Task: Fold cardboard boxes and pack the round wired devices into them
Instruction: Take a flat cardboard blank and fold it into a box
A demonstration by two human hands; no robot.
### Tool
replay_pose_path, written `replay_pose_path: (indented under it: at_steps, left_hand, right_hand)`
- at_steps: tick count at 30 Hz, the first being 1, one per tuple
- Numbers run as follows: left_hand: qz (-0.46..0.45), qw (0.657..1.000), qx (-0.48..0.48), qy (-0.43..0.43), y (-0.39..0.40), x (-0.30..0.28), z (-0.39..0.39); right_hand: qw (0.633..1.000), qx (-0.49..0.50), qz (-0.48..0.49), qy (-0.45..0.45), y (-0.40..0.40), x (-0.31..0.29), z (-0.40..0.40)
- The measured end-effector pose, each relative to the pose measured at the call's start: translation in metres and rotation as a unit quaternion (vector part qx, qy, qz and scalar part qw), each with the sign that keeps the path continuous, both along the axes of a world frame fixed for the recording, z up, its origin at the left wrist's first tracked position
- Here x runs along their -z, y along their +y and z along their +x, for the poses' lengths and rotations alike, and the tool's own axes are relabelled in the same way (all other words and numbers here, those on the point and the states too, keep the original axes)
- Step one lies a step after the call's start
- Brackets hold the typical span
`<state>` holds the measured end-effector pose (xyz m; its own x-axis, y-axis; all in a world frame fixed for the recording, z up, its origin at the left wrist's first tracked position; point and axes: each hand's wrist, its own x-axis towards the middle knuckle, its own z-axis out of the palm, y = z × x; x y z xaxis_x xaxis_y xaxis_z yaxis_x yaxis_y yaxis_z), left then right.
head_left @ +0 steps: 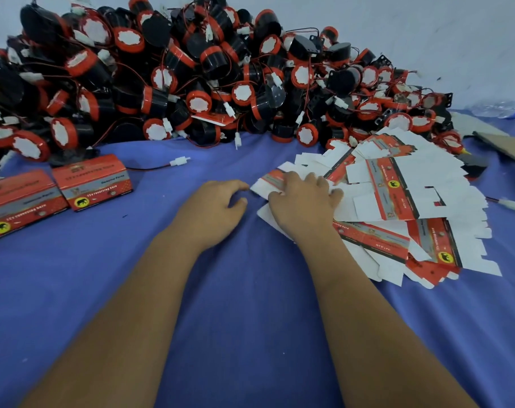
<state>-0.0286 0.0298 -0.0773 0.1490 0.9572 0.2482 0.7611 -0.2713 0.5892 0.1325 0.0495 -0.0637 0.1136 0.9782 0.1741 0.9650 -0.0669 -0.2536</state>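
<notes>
From the head camera, the right hand (304,201) lies palm down on a flat box blank (269,184) at the near-left edge of the loose heap of box blanks (397,207). Its fingers are spread and only slightly bent, pressing the blank rather than gripping it. The left hand (213,210) rests just beside it on the blue cloth (220,304), fingers loosely curled and holding nothing, its fingertips close to the blank's white flap.

The step in hand looks like taking one blank for folding. It would go best by sliding the top blank clear with the right hand, so only one comes away, while the left pinches its free corner.

The pile of round wired devices (191,78) lies beyond, well apart. Two folded boxes (92,182) stand at the left.
</notes>
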Motion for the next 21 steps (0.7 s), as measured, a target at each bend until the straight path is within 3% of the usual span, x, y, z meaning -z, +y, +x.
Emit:
replay_pose_path:
  at_steps: [3,6,8,10,12,18,21]
  left_hand:
    - [-0.027,0.993,-0.041,-0.111,0.002,-0.001,-0.002]
    - [-0.016,0.980,-0.117,-0.163,0.005,-0.004,-0.008]
    - [-0.001,0.967,-0.150,-0.204,0.007,-0.006,-0.013]
    - [0.004,0.949,-0.155,-0.275,0.010,-0.006,-0.016]
    - [0.011,0.928,-0.155,-0.340,0.009,-0.007,-0.017]
    - [0.110,0.901,-0.201,-0.370,0.008,-0.012,-0.021]
    - [0.154,0.905,-0.202,-0.341,0.004,-0.016,-0.021]
  right_hand:
    - [0.978,-0.075,0.063,0.184,-0.002,-0.004,-0.003]
    - [0.912,-0.092,0.056,0.396,-0.003,-0.005,-0.006]
    - [0.908,-0.082,0.071,0.404,-0.003,-0.002,-0.006]
    - [0.942,-0.062,0.095,0.317,0.000,0.001,-0.004]
    - [0.948,-0.051,0.079,0.303,0.004,0.002,-0.002]
    - [0.847,-0.081,0.015,0.525,0.005,-0.006,0.003]
    - [0.814,-0.132,-0.020,0.565,0.001,-0.009,0.002]
